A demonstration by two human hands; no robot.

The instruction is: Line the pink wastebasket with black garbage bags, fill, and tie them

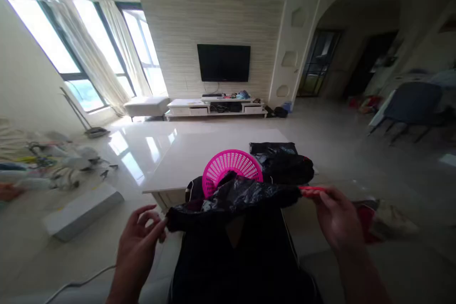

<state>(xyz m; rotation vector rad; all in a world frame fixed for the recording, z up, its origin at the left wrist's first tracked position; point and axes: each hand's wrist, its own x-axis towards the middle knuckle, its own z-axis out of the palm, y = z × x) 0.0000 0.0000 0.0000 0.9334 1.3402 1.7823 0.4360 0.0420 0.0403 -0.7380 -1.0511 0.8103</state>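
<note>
Stretched across my lap is a shiny black sleeve cover (242,194), its ends gathered and a red band showing at the right. My left hand (140,232) pinches the left end between thumb and finger, the other fingers curled. At the other side my right hand (335,216) is closed on the red band. Right behind the sleeve cover, a pink plastic basket (233,159) stands tilted towards me, its lower part hidden. More black shiny pieces (285,164) lie in a pile on the table to the right of the basket.
A pale low table (185,152) stands before my knees. On the floor to the left are a whitish box (83,209) and blurred clutter (64,161). A bag (388,221) sits at the right. Across the room are a TV stand (185,107) and a chair (413,102).
</note>
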